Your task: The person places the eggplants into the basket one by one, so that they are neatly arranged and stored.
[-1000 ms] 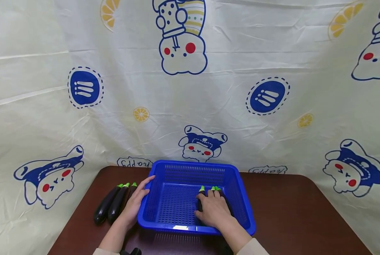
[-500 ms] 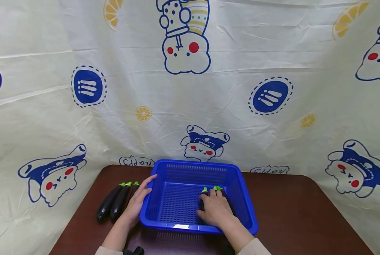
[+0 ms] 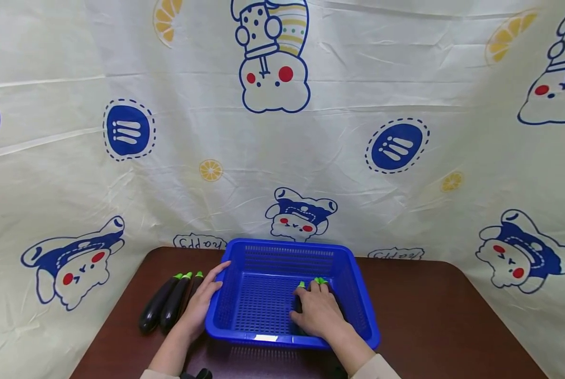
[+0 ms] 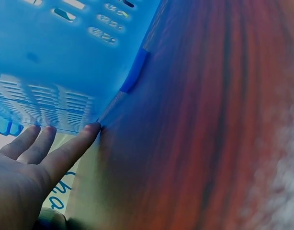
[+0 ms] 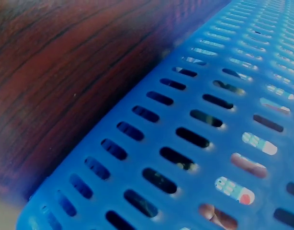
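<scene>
A blue plastic basket (image 3: 263,302) with slotted walls sits on the brown table. My right hand (image 3: 317,314) reaches inside, holding an eggplant (image 3: 297,302) between thumb and fingers. Green tips of other eggplants (image 3: 319,281) show beyond its fingertips; their bodies are mostly hidden under the hand. Outside the left wall, my left hand (image 3: 201,305) rests its straight fingers against the basket. Those outstretched fingers (image 4: 70,155) also touch the basket (image 4: 51,62) in the left wrist view. In the right wrist view the basket wall (image 5: 137,136) screens the right hand, glimpsed only through slots.
Several eggplants (image 3: 161,305) lie side by side on the table (image 3: 419,316), left of the left hand. A dark rounded object (image 3: 204,373) shows at the bottom edge. A printed white sheet (image 3: 348,210) hangs behind the table.
The tip of the left eggplant in the basket has shifted very slightly nearer. Both hands keep about the same places; the whole head view sways a little.
</scene>
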Action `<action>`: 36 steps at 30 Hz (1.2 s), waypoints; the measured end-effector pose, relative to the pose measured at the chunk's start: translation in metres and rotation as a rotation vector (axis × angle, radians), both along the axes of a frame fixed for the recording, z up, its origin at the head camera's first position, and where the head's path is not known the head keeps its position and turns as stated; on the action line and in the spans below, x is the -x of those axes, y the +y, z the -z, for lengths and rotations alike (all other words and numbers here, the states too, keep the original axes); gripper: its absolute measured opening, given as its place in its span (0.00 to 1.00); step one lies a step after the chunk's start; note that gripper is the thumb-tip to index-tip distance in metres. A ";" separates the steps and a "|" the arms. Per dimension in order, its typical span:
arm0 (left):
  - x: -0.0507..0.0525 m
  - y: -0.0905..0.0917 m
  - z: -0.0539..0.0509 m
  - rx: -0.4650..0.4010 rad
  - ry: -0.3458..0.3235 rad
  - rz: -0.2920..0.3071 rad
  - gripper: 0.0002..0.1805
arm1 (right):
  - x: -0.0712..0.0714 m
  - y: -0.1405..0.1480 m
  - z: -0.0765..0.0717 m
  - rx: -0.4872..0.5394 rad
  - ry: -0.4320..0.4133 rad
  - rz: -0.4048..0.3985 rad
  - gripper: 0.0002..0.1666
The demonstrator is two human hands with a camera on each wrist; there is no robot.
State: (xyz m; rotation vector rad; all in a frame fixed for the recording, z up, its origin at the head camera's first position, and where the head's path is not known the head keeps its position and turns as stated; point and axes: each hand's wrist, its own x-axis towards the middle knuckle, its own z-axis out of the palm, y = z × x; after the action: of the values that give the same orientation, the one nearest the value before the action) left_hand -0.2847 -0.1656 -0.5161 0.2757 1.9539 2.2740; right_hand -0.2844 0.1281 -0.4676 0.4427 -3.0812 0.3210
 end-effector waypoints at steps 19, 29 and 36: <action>-0.004 -0.001 0.004 -0.006 -0.022 0.002 0.28 | -0.001 0.013 -0.003 0.219 -0.034 0.039 0.27; -0.004 0.002 0.002 -0.005 -0.019 -0.050 0.27 | -0.003 0.029 -0.020 0.290 -0.042 0.039 0.25; -0.003 0.001 -0.001 -0.009 -0.004 -0.032 0.27 | -0.001 0.039 -0.032 0.295 -0.014 0.034 0.25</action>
State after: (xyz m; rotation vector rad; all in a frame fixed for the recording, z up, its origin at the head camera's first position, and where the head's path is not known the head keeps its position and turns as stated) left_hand -0.2820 -0.1641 -0.5153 0.2422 1.9606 2.3011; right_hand -0.2833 0.1672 -0.4353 0.3773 -2.9785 0.7653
